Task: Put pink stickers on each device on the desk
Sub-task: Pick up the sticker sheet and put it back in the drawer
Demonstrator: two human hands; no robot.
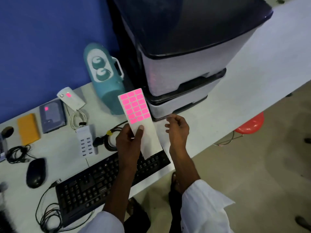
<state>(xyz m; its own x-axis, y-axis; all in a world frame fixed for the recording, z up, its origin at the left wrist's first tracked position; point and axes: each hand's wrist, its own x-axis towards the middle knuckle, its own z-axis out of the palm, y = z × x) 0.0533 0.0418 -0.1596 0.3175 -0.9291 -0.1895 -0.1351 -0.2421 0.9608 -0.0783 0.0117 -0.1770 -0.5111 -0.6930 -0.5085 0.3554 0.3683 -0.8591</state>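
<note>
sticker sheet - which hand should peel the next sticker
Right. The left hand is pinching the sticker sheet, while the right hand is free, fingers loosely curled beside the sheet's edge.

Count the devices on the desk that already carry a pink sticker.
2: the white remote near the blue wall, and the grey box just left of it. Other devices show none, though hidden sides could.

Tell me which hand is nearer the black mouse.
Left. The left hand, holding the sticker sheet, is over the keyboard, right of the mouse; the right hand is farther right, near the desk edge.
</note>
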